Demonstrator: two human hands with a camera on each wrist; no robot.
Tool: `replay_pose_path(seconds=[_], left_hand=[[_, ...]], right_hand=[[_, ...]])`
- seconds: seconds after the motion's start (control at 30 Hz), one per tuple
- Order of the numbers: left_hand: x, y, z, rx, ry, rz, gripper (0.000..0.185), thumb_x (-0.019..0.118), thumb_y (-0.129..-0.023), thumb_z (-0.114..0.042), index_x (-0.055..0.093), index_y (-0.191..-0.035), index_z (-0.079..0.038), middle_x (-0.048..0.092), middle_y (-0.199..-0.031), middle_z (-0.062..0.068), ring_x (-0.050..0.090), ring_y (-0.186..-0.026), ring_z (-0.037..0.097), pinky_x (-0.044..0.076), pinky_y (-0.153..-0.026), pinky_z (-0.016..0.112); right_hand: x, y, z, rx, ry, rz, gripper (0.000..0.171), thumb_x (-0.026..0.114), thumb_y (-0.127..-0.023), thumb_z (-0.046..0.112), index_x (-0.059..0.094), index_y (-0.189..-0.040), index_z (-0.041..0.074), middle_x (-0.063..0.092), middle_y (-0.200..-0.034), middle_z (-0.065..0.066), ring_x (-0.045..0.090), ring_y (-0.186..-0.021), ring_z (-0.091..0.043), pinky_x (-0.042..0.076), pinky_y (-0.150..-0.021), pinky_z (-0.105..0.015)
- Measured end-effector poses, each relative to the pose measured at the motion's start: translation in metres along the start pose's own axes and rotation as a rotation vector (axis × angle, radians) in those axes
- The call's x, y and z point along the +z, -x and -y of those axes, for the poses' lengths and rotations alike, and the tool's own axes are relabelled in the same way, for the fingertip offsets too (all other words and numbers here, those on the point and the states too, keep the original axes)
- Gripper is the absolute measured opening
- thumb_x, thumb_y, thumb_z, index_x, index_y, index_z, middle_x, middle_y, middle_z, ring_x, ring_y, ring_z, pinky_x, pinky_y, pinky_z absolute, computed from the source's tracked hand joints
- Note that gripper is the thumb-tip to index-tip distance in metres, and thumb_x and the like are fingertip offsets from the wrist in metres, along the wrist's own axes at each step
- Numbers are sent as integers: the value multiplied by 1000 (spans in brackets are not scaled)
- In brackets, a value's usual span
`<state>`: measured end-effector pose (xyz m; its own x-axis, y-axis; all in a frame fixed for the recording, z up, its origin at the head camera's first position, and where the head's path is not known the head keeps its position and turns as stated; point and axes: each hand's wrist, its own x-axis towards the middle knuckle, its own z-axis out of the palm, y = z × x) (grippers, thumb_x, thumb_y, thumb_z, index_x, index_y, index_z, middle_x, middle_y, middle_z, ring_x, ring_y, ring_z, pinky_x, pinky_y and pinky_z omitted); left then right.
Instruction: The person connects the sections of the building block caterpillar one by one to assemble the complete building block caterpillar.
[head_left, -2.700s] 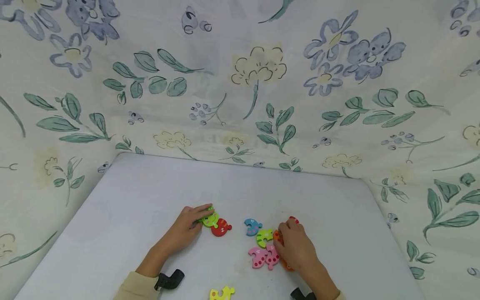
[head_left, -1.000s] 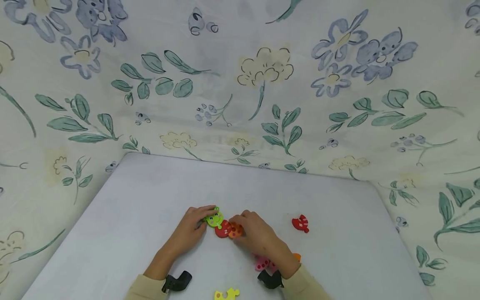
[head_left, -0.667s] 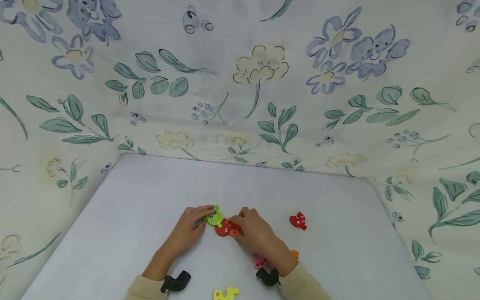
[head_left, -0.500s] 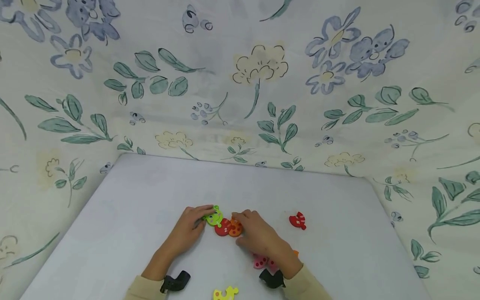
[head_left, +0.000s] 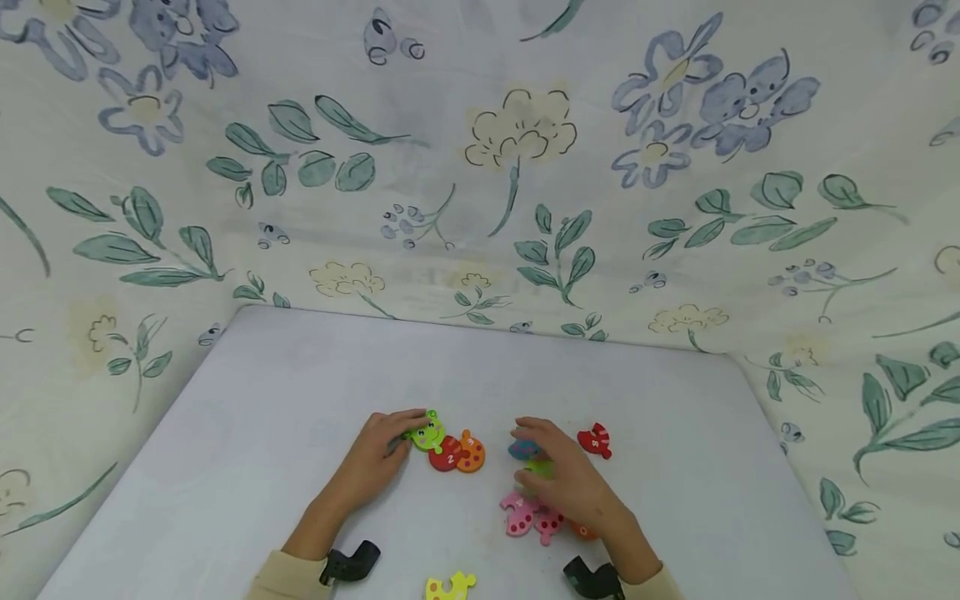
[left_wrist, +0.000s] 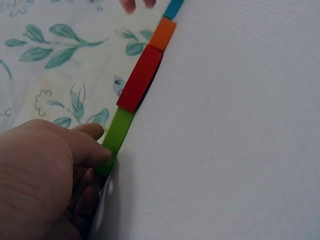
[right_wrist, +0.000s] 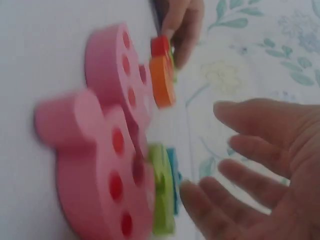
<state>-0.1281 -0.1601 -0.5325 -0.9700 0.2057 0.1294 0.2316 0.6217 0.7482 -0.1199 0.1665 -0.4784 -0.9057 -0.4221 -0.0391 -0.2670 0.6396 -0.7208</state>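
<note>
My left hand [head_left: 378, 450] holds the green smiling-face puzzle piece [head_left: 429, 435] by its left side, thumb at its edge in the left wrist view. Joined to that piece is a red piece numbered 2 [head_left: 445, 455], and an orange spotted piece [head_left: 472, 452] fits against the red one. My right hand [head_left: 573, 475] hovers with spread fingers above a blue piece [head_left: 523, 449] and a light green piece [head_left: 538, 468], partly covering both. In the right wrist view nothing is between its fingers. Two pink spotted pieces [head_left: 517, 514] lie just below this hand.
A red piece numbered 8 [head_left: 596, 440] lies to the right of my right hand. Another orange piece [head_left: 583, 531] is half hidden under the wrist. Near the front edge lies a yellow piece [head_left: 450, 587]. Floral cloth [head_left: 450, 275] surrounds the white table [head_left: 337, 358].
My right hand brought the orange spotted piece over to the red 2, let go of it, and moved back right over the loose pieces. The left hand stayed on the green face piece.
</note>
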Motion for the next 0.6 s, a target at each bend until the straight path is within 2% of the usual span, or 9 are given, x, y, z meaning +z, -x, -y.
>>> replay_pose_path(seconds=[0.1, 0.27, 0.4, 0.53, 0.6], left_hand=[[0, 0, -1, -4, -3, -4, 45, 66, -100, 0, 68, -140, -21, 58, -149, -9, 50, -115, 13, 51, -96, 43], [0, 1, -1, -6, -2, -14, 44, 66, -100, -1, 69, -139, -21, 59, -149, -8, 51, -114, 14, 51, -95, 43], [0, 3, 0, -4, -3, -14, 44, 67, -99, -2, 69, -139, -21, 59, -148, -8, 51, -114, 14, 51, -95, 43], [0, 3, 0, 3, 0, -7, 41, 72, -99, -13, 69, -139, -22, 59, -149, -10, 50, -115, 13, 51, -96, 44], [0, 2, 1, 10, -4, 2, 42, 76, -98, -22, 68, -140, -23, 58, -149, -10, 49, -116, 12, 50, -97, 45]], right_hand=[[-8, 3, -6, 65, 58, -50, 57, 85, -88, 17, 62, -141, 14, 52, -150, -2, 53, -134, -27, 54, -103, -50], [-10, 2, -14, 136, 193, 15, 69, 87, -85, 35, 61, -144, 10, 57, -142, -8, 50, -131, -30, 50, -106, -56], [-3, -4, -13, 147, 288, 32, 79, 85, -83, 49, 59, -146, 10, 56, -140, -10, 48, -126, -31, 56, -97, -56], [2, -13, -11, 142, 364, 11, 75, 86, -82, 49, 62, -144, 15, 56, -133, -9, 50, -120, -30, 59, -89, -51], [2, -17, -10, 134, 357, 8, 67, 88, -82, 44, 66, -140, 17, 58, -128, -8, 52, -115, -28, 59, -88, -47]])
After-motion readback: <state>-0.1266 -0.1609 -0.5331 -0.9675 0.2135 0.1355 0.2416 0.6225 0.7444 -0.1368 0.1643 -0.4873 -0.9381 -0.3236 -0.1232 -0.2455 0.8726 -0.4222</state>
